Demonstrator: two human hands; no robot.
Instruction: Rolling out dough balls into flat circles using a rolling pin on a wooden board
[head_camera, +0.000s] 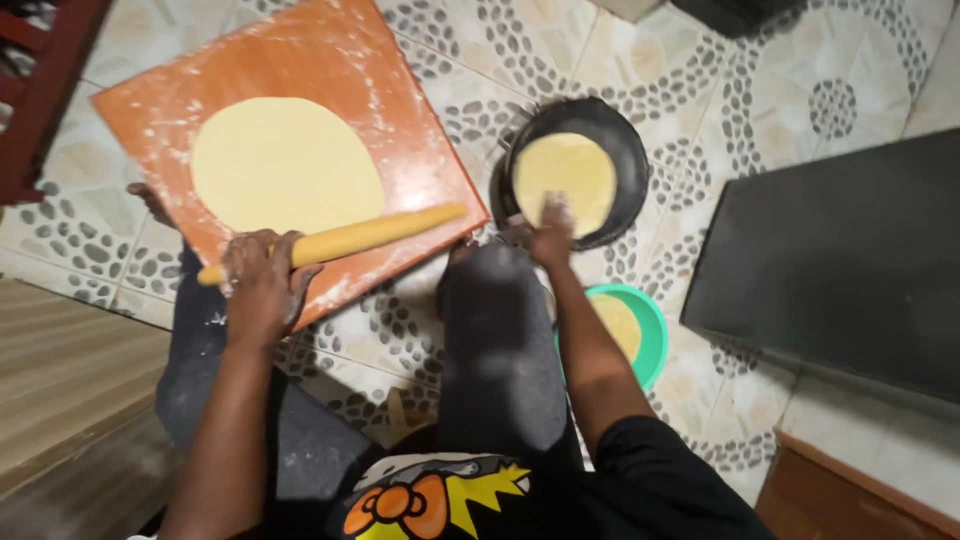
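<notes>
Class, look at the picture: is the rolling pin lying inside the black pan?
No. The rolling pin lies across the orange board under the left hand, while the black pan holds only a flat round of dough.

A pebble-patterned tiled floor (690, 70) carries an orange floured board (400, 130), a black pan (630, 140) and a green bowl (655, 330).
</notes>
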